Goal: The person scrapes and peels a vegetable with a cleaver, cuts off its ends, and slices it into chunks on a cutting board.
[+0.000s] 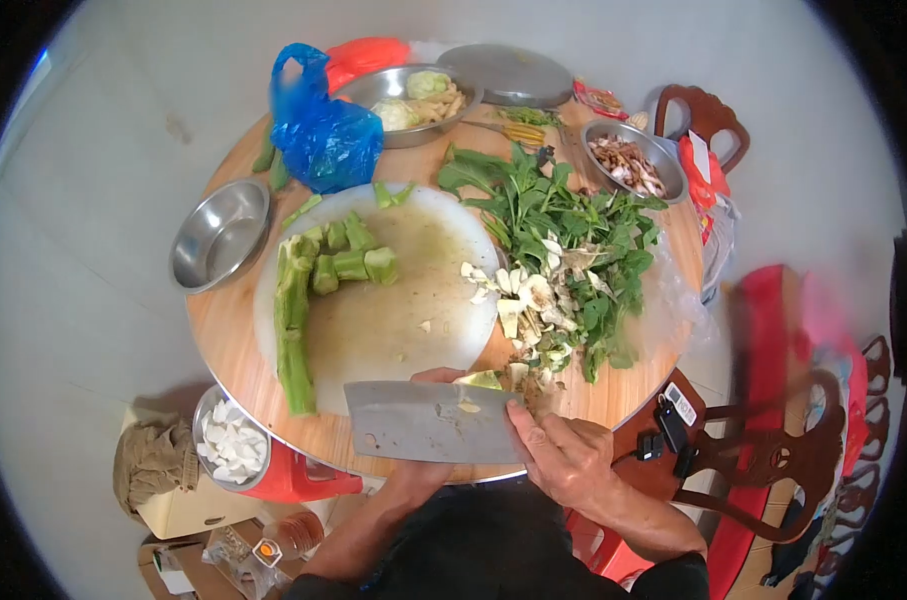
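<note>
My right hand (563,450) grips a wide-bladed cleaver (413,425), held flat in front of me at the near table edge. Behind the blade my left hand (439,375) is mostly hidden; its fingers show above the top edge, closed by a pale green stem piece (484,380) that it appears to hold. On the round white cutting board (423,320) lie a long thick green stem (293,330) and several cut stem chunks (351,264). Pale peelings (535,292) and leafy greens (573,215) are heaped to the board's right.
An empty steel bowl (220,236) stands at left, near a blue plastic bag (325,135). Farther back are a steel basin (373,85) of vegetables and a round grey lid (508,75). A bowl of sliced food (663,160) sits at right; white pieces (235,445) fill a lower bowl.
</note>
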### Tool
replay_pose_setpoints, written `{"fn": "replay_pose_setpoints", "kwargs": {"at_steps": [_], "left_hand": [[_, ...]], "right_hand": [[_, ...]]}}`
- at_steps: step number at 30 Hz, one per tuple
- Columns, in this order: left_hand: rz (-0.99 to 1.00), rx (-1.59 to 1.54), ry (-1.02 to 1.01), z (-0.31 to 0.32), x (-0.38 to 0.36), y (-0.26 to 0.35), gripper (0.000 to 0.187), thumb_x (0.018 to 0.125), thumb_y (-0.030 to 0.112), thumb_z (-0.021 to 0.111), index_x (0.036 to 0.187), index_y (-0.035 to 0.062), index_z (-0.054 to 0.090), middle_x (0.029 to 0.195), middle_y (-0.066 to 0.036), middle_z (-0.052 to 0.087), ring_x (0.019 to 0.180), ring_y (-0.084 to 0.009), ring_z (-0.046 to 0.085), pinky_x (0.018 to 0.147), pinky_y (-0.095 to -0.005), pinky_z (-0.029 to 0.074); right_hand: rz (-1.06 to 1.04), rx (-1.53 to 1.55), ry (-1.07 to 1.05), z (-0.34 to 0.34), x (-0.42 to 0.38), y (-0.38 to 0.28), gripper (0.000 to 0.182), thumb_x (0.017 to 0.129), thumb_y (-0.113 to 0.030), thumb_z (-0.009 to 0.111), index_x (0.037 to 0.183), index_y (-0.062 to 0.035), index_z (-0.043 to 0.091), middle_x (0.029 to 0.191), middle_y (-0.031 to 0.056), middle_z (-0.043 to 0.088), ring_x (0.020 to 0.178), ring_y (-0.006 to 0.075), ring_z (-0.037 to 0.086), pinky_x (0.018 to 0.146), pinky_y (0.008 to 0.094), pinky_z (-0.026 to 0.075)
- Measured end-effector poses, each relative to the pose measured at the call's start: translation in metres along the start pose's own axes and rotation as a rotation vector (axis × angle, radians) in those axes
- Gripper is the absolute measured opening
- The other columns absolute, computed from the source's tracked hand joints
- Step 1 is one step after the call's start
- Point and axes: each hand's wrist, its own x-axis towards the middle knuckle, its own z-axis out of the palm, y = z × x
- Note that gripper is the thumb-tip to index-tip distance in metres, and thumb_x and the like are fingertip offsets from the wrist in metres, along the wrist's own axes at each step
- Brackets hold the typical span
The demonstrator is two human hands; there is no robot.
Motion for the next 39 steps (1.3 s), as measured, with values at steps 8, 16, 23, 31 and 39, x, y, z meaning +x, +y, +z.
{"fn": "replay_pose_setpoints", "kwargs": {"at_steps": [8, 16, 23, 31, 39], "left_hand": [[0.23, 0.291, -0.013, -0.001, 0.004, 0.01, 0.056, 0.084, 0.019, 0.079, 0.133, 0.0028, 0.056, 0.132, -0.014, 0.054, 0.122, -0.0244, 0.053, 0.104, -0.0394, 0.044], [0.158, 0.21, 0.049, 0.009, 0.001, 0.01, 0.052, 0.085, 0.021, 0.078, 0.129, 0.0017, 0.059, 0.124, -0.012, 0.059, 0.118, -0.0256, 0.056, 0.102, -0.04, 0.046], [0.21, 0.444, 0.302, 0.027, -0.001, -0.013, 0.041, 0.08, 0.013, 0.084, 0.114, 0.003, 0.065, 0.11, -0.013, 0.068, 0.1, -0.0291, 0.066, 0.086, -0.0391, 0.053], [0.317, 0.528, 0.435, 0.002, 0.031, 0.042, 0.054, 0.065, 0.001, 0.092, 0.113, 0.004, 0.066, 0.108, -0.012, 0.07, 0.099, -0.0304, 0.068, 0.087, -0.0382, 0.054], [0.344, 0.59, 0.325, 0.006, 0.029, 0.023, 0.055, 0.069, 0.006, 0.092, 0.117, 0.0046, 0.066, 0.111, -0.012, 0.072, 0.098, -0.032, 0.07, 0.084, -0.0395, 0.057]], "right_hand": [[0.009, -0.015, -0.003, -0.007, -0.003, 0.003, 0.045, 0.083, -0.007, 0.077, 0.128, -0.002, 0.071, 0.067, -0.0005, 0.046, 0.049, 0.0126, 0.056, 0.044, 0.0319, 0.045], [0.066, 0.012, 0.01, -0.002, -0.012, 0.008, 0.053, 0.077, 0.002, 0.082, 0.128, 0.0013, 0.068, 0.066, 0.0032, 0.052, 0.048, 0.0182, 0.054, 0.043, 0.0348, 0.042], [0.142, -0.104, 0.002, 0.0, -0.022, 0.013, 0.05, 0.077, 0.0, 0.082, 0.125, -0.0014, 0.07, 0.065, 0.0046, 0.053, 0.048, 0.0195, 0.057, 0.043, 0.0358, 0.044], [0.57, -0.067, -0.116, -0.004, -0.026, 0.053, 0.038, 0.087, 0.001, 0.064, 0.124, 0.0045, 0.07, 0.082, 0.0252, 0.071, 0.07, 0.0382, 0.073, 0.062, 0.043, 0.058], [0.306, 0.072, -0.001, -0.021, 0.003, 0.009, 0.049, 0.077, 0.004, 0.073, 0.125, 0.001, 0.071, 0.08, 0.0158, 0.068, 0.058, 0.0294, 0.066, 0.053, 0.0384, 0.054]]}}
